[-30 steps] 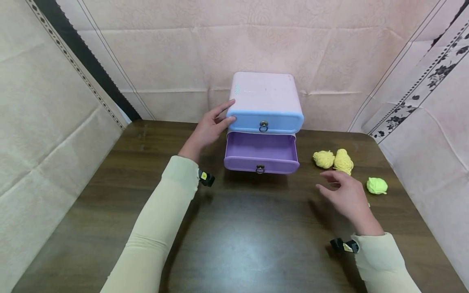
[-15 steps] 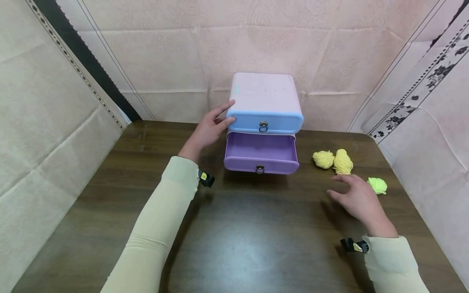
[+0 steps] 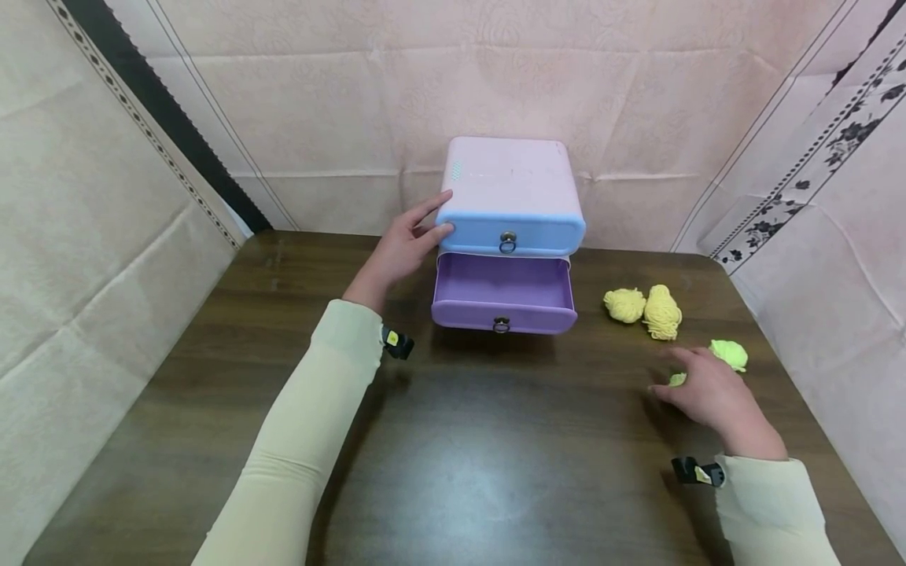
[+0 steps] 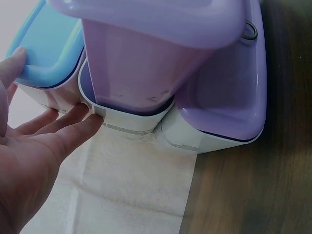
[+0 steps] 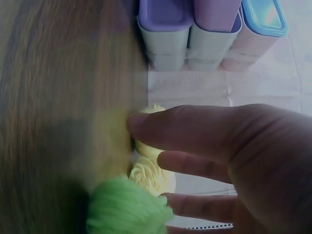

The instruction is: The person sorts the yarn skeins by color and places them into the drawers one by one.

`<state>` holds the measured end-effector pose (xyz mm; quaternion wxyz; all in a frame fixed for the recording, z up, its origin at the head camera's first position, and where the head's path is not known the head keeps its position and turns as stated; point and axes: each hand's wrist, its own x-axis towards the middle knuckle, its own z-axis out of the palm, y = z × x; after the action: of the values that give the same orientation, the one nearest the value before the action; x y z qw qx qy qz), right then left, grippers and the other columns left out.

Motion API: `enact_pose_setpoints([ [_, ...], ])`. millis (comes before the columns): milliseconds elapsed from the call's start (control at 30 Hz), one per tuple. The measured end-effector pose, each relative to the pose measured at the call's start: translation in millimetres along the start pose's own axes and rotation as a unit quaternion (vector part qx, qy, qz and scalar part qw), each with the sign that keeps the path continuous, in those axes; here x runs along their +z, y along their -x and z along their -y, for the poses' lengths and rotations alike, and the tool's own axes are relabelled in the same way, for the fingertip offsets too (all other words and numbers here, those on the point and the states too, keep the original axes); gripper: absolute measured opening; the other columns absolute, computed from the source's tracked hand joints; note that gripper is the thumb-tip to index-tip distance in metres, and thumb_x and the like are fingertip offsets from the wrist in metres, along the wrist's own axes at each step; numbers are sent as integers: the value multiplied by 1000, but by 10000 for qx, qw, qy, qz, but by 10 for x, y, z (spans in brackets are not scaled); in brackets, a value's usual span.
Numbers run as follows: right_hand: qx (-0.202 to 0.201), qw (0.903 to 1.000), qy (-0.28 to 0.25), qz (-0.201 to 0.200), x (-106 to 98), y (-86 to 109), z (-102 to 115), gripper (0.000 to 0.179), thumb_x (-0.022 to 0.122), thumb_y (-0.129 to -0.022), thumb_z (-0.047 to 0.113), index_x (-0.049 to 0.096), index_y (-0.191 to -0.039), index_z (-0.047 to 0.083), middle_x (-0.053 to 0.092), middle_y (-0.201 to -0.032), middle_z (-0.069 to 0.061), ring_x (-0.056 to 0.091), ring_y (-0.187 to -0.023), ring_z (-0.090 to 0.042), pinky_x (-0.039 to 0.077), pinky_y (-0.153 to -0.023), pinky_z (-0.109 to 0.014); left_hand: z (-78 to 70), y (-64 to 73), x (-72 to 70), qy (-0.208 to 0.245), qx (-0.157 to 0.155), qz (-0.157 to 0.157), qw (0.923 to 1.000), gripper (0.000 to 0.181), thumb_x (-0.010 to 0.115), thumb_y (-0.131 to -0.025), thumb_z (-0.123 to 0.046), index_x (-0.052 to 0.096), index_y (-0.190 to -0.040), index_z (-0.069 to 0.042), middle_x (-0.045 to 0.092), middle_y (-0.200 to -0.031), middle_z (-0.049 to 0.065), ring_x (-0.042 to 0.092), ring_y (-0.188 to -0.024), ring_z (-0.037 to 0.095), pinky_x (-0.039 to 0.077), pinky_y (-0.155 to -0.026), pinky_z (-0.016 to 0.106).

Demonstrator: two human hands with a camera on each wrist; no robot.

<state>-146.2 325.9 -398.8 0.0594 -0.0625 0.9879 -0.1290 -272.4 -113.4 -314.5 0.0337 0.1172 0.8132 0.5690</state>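
The person's left hand (image 3: 402, 250) rests with straight fingers against the left side of a small drawer cabinet (image 3: 511, 177) at twelve o'clock on the dark wooden table (image 3: 453, 472), the thumb laid along the corner of the closed blue drawer (image 3: 510, 234). The fingers lie spread and flat, steadying the cabinet rather than gripping it; the left wrist view shows the fingertips (image 4: 73, 117) touching the white frame beside the lower drawer.

That purple drawer (image 3: 502, 292) stands pulled out toward the person and appears to hold nothing.

The right hand (image 3: 711, 397) is down at about four o'clock, palm toward the table, fingers loosely spread and a little bent over two green yarn balls: a larger green yarn ball (image 3: 729, 354) just beyond the knuckles and a small green bit (image 3: 677, 379) peeping out under the fingers. From the right wrist view the green yarn sits near the fingertips (image 5: 146, 122), but whether they touch it cannot be told; nothing is pinched or lifted.

Two yellow yarn balls (image 3: 644, 308) lie touching each other at about two o'clock, between the green ones and the open drawer, untouched.

As a judgement: the drawer is open and held steady, so the opening part looks done. All the yarn is on the table, so picking it up and putting it away looks left to do.
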Motion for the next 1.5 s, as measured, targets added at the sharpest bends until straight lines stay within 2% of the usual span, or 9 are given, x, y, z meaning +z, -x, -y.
enact_pose_setpoints([
  [167,97,9998,16,191,-11,8,-36,62,75,-78,35,58,-125,-2,55,-121,-35,50,-110,-52,45,-81,-65,-50,50,-8,58,26,26,10000,53,60,-96,-31,42,-144,-44,31,-158,-4,48,-135,29,44,-108,43],
  [400,61,9996,-76,251,12,1,-62,49,74,-77,22,61,-118,-1,61,-108,-34,58,-96,-48,48,-72,-59,-20,39,-14,17,88,16,10000,53,60,-96,-31,41,-144,-45,31,-158,-4,47,-135,30,43,-108,44],
  [700,55,9996,-138,230,34,-5,-22,45,73,-79,23,63,-117,-1,62,-110,-33,58,-99,-48,47,-75,-60,-27,48,-11,36,133,29,9999,53,60,-96,-31,42,-144,-43,31,-158,-4,48,-134,29,44,-108,43],
  [1100,-239,9991,-286,-180,21,-48,139,43,71,-81,20,63,-118,-1,58,-119,-34,53,-109,-52,45,-86,-63,29,22,-11,85,226,38,9997,52,60,-96,-31,42,-144,-42,32,-158,-2,48,-134,29,44,-108,41],
  [1300,-288,9981,-334,-439,0,-82,239,43,70,-83,21,62,-119,0,57,-122,-33,52,-111,-52,43,-89,-64,184,-101,-11,147,203,27,9997,53,61,-95,-34,42,-142,-47,32,-158,-4,48,-135,27,45,-107,42],
  [1500,-471,9955,-333,-749,-39,-115,352,40,70,-82,19,62,-118,2,58,-120,-31,54,-109,-52,44,-86,-63,218,-115,0,80,207,-36,9997,51,63,-92,-41,43,-137,-55,32,-157,-9,49,-134,26,45,-107,42],
])
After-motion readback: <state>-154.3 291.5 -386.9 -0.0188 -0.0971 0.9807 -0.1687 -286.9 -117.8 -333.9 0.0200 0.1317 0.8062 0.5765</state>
